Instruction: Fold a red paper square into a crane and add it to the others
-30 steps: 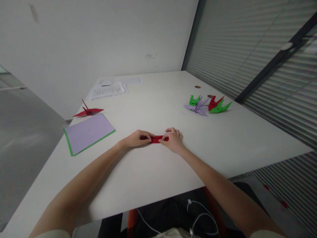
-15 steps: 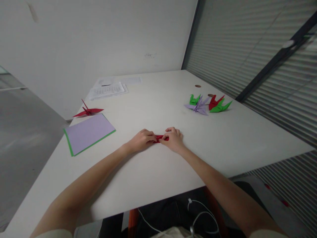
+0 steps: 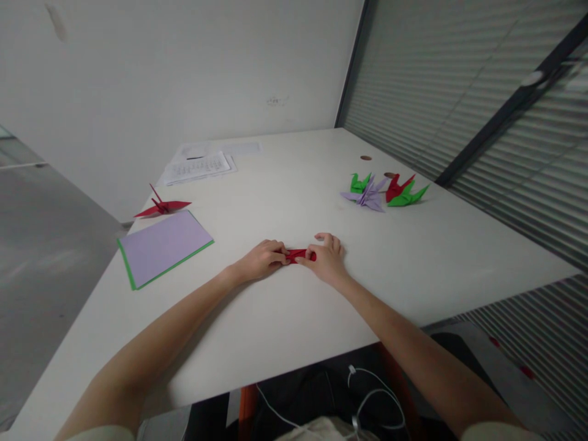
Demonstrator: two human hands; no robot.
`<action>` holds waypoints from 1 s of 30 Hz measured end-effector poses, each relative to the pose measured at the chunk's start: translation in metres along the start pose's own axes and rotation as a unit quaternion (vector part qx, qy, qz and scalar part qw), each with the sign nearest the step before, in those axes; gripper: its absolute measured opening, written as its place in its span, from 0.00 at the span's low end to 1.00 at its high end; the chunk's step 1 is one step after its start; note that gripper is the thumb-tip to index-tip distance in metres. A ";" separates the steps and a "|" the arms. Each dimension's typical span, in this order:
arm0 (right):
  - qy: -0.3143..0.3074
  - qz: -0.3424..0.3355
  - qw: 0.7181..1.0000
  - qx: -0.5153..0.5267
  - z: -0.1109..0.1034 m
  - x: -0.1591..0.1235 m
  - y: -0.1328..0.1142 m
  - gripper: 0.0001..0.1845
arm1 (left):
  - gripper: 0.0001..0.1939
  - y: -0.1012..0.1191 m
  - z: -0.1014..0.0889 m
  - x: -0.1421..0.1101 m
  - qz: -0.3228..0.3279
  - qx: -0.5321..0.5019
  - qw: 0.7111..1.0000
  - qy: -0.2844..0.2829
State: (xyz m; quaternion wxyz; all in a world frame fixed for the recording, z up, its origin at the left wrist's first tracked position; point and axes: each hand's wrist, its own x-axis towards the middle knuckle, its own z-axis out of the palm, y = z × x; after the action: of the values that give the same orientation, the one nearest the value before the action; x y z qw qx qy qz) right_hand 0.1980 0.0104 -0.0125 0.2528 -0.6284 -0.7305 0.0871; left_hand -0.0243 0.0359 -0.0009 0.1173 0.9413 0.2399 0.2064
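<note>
L hand's (image 3: pixel 263 260) fingers pinch red paper (image 3: pixel 297 253), nearer desk's (image 3: pixel 275 331) front edge than back — R hand (image 3: pixel 329 260) has shifted slightly right, fingers gripping other end; more paper shows, prob. still mid-fold.

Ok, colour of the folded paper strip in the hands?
Red: the folded paper strip shows best in the head view.

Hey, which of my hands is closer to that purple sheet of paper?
Left. Your left hand is to the right of the purple sheet, at the red folded paper's left end; your right hand is farther right, at its other end.
</note>
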 end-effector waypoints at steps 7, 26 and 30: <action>-0.007 0.025 1.000 -0.005 -0.007 0.003 0.022 0.12 | 0.11 0.000 0.002 -0.002 0.006 0.010 1.000 0.000; -0.079 -0.261 0.958 -0.091 -0.023 -0.024 -0.015 0.25 | 0.13 -0.007 -0.011 -0.009 -0.138 -0.310 0.941 0.007; -0.080 -0.255 0.961 -0.075 -0.020 -0.025 -0.015 0.25 | 0.07 -0.004 -0.007 -0.008 -0.158 -0.292 0.943 0.023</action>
State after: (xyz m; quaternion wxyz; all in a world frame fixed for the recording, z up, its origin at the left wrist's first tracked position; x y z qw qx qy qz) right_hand 0.1965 -0.0206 0.0048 0.1596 -0.4296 -0.8887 0.0142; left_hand -0.0360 0.0362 0.0013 0.4122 0.8109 0.3176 0.2677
